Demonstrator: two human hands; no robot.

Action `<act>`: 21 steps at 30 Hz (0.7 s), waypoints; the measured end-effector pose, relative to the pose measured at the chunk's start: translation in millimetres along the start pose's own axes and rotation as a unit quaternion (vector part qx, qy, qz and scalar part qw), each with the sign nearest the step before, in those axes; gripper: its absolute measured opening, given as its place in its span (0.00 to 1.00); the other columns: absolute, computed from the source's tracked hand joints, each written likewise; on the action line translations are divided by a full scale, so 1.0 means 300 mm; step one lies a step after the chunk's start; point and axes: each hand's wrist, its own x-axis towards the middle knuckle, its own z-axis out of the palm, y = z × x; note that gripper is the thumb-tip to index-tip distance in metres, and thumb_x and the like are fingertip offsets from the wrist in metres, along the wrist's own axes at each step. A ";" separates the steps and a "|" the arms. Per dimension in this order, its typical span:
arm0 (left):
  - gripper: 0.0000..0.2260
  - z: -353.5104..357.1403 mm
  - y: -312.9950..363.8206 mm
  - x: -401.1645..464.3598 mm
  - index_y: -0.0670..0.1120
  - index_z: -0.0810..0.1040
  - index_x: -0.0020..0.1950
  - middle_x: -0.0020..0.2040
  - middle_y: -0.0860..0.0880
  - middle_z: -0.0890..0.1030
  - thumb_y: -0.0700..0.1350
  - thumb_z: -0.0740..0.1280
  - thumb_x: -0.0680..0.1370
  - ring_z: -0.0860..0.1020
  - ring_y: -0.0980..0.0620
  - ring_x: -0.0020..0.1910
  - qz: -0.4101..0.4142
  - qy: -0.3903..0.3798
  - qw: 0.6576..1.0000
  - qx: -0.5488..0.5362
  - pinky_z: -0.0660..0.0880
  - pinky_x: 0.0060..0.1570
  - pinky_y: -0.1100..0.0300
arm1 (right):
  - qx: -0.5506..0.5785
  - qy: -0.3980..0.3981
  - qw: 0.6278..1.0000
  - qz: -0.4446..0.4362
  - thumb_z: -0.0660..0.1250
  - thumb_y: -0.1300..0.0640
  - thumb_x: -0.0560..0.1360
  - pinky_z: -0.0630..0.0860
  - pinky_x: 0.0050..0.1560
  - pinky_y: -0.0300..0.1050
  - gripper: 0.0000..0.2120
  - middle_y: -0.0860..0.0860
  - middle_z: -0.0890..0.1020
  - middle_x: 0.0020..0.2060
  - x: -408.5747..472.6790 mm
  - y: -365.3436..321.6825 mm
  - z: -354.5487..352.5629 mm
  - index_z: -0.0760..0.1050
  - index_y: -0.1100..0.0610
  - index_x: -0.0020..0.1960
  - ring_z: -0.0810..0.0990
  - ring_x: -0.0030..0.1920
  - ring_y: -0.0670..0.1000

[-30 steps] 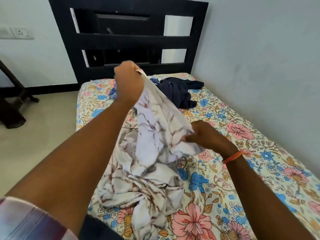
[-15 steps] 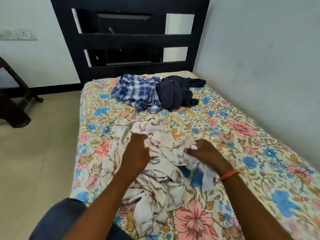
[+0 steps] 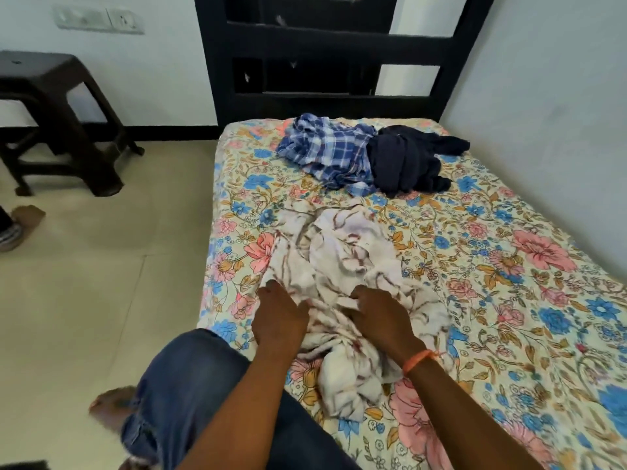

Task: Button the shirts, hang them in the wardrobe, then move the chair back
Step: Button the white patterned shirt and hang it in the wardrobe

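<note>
White shirt (image 3: 339, 266), lifted a second ago, now lies crumpled near the bed's (image 3: 509, 300) left edge; left hand (image 3: 280, 320) relaxed on it, right hand (image 3: 380, 313) pinching fabric, buttoning not begun.

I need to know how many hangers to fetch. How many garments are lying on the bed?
3. A white patterned shirt lies crumpled nearest, under both hands. A blue plaid shirt sits near the headboard, with a dark navy garment touching its right side. Others could be hidden underneath.

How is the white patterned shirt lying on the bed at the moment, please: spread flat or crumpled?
Crumpled. The white patterned shirt lies bunched in folds on the bed, with both hands on its near part.
</note>
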 end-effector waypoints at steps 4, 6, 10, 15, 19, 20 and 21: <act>0.10 -0.001 0.001 0.070 0.42 0.76 0.54 0.51 0.43 0.80 0.47 0.61 0.81 0.79 0.43 0.49 0.019 0.048 0.996 -0.068 0.68 0.38 0.56 | 0.120 0.029 0.990 0.069 0.71 0.48 0.76 0.70 0.38 0.45 0.11 0.49 0.77 0.40 0.054 0.024 -0.051 0.78 0.56 0.51 0.77 0.42 0.53; 0.10 -0.013 0.008 0.104 0.41 0.77 0.50 0.46 0.44 0.80 0.47 0.61 0.82 0.78 0.44 0.44 -0.001 0.080 0.984 -0.160 0.65 0.36 0.57 | 0.168 0.047 0.979 0.104 0.73 0.50 0.75 0.65 0.34 0.42 0.12 0.50 0.76 0.35 0.114 0.044 -0.093 0.78 0.58 0.47 0.74 0.37 0.52; 0.13 -0.127 0.048 0.203 0.38 0.76 0.49 0.44 0.45 0.79 0.48 0.61 0.83 0.75 0.47 0.42 -0.004 0.164 0.951 -0.263 0.68 0.40 0.54 | 0.209 0.163 0.953 0.143 0.71 0.50 0.76 0.60 0.30 0.38 0.15 0.50 0.73 0.32 0.233 0.062 -0.224 0.72 0.57 0.36 0.71 0.37 0.54; 0.09 -0.322 0.115 0.376 0.36 0.75 0.56 0.50 0.42 0.76 0.39 0.61 0.81 0.73 0.46 0.49 0.095 0.172 0.937 -0.289 0.72 0.53 0.50 | 0.178 0.222 0.955 0.087 0.72 0.51 0.75 0.69 0.38 0.41 0.26 0.50 0.71 0.57 0.227 -0.019 -0.281 0.65 0.51 0.68 0.73 0.44 0.47; 0.27 -0.289 0.123 0.361 0.37 0.61 0.75 0.73 0.35 0.62 0.35 0.65 0.77 0.65 0.36 0.71 0.061 0.094 0.964 -0.242 0.65 0.67 0.48 | 0.134 0.128 0.982 0.023 0.71 0.56 0.73 0.66 0.30 0.38 0.15 0.56 0.67 0.61 0.141 -0.086 -0.161 0.73 0.49 0.58 0.74 0.41 0.46; 0.27 -0.241 0.117 0.312 0.38 0.61 0.75 0.73 0.35 0.61 0.36 0.65 0.77 0.65 0.35 0.70 0.026 0.115 0.976 -0.181 0.65 0.66 0.47 | 0.134 0.099 0.986 0.018 0.72 0.56 0.73 0.67 0.34 0.40 0.12 0.57 0.69 0.60 0.127 -0.087 -0.129 0.77 0.50 0.55 0.77 0.48 0.52; 0.23 -0.189 0.113 0.247 0.40 0.65 0.72 0.69 0.37 0.66 0.37 0.64 0.77 0.68 0.37 0.66 0.020 0.145 0.980 -0.133 0.67 0.61 0.48 | 0.146 0.073 0.986 0.016 0.72 0.57 0.73 0.68 0.38 0.43 0.08 0.54 0.72 0.55 0.113 -0.084 -0.097 0.79 0.52 0.52 0.74 0.58 0.54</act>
